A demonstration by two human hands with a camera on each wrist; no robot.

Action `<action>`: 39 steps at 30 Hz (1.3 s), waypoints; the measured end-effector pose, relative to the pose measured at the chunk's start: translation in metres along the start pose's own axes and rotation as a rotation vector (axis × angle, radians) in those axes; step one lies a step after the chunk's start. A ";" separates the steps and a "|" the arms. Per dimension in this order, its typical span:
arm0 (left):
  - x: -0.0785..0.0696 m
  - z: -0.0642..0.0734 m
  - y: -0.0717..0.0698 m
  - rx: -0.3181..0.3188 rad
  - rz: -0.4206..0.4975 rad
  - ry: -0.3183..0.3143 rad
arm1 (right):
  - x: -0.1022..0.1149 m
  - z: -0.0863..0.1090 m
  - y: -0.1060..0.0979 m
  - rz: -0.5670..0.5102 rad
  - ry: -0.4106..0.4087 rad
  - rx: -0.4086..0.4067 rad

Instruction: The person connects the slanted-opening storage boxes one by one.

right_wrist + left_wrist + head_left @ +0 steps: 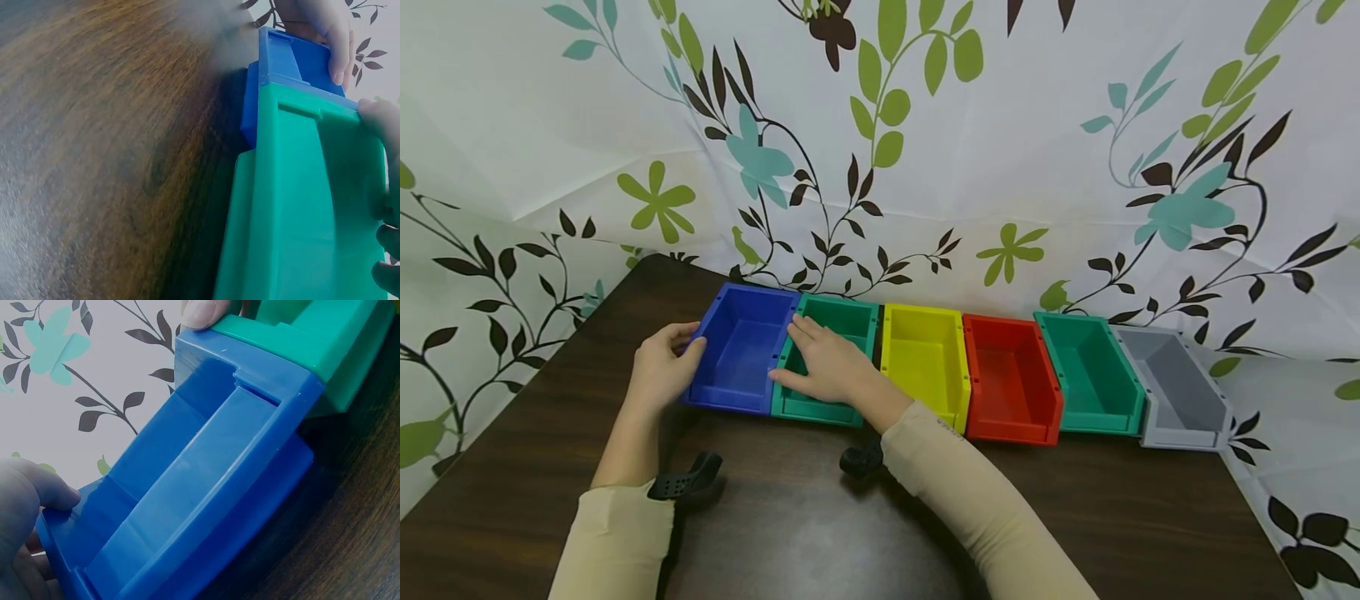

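A blue plastic bin (743,354) stands at the left end of a row of bins. My left hand (664,364) grips its left wall, the thumb over the rim on the inside and the other fingers outside, as the left wrist view shows. Beside the blue bin, its side against it, is a green bin (300,350). My right hand (826,364) reaches over this green bin with straight, spread fingers. Its thumb (375,115) touches the rim where the two bins meet, while its fingertips (797,327) lie farther back along that same edge.
Rightward the row continues with a yellow bin (925,362), a red bin (1011,379), a second green bin (1093,375) and a grey bin (1176,383). They stand on a dark wooden table (790,517), before a leaf-patterned cloth (925,192). Black wrist straps (688,477) show.
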State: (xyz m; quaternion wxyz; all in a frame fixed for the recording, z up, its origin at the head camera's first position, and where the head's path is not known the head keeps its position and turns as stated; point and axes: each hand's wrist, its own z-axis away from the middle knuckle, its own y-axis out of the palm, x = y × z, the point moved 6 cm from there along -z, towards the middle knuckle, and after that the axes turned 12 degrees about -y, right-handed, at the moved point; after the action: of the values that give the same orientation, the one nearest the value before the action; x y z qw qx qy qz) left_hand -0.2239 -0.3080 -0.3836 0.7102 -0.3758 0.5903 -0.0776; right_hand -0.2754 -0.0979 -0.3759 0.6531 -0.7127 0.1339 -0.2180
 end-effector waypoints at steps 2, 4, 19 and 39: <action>-0.001 0.000 0.000 -0.007 -0.001 0.006 | 0.000 0.001 -0.001 -0.003 0.000 -0.005; -0.003 0.000 0.000 -0.020 -0.008 0.015 | 0.000 0.002 -0.002 -0.008 0.002 -0.008; -0.007 0.002 0.005 -0.152 -0.113 0.053 | -0.007 0.004 -0.004 -0.099 0.044 -0.056; -0.046 0.026 0.021 -0.374 -0.160 0.422 | -0.030 0.049 -0.027 -0.388 0.072 -0.310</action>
State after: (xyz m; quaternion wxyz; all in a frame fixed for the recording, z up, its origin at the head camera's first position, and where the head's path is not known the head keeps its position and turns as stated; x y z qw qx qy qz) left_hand -0.2205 -0.2564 -0.3605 0.4818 -0.5211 0.6975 -0.0996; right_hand -0.2804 -0.0375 -0.3559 0.4770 -0.8084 0.0496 -0.3413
